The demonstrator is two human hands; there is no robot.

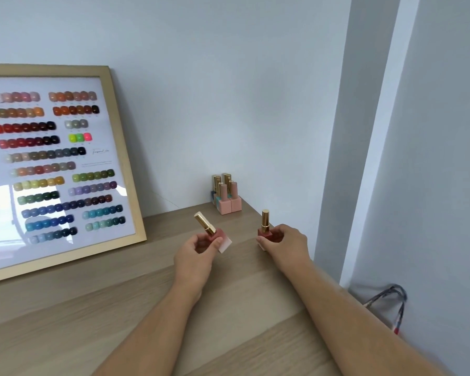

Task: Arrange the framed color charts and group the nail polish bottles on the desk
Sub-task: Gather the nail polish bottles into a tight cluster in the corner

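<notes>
The left hand [198, 249] pinches a tilted pink nail polish bottle [213, 234]; the right hand [285, 244] grips an upright red nail polish bottle [265, 229]. Both hover over the table [120, 308], near the grouped bottles [227, 195] and framed color chart [57, 169].

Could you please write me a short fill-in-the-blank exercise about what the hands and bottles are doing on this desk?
1. The left hand holds a bottle tilted toward the ____.
2. The bottle in the right hand stands ____.
3. The cluster of bottles stands in the desk's far ____ against the wall.
4. The framed color chart leans against the ____.

Missing words: left; upright; corner; wall
</notes>
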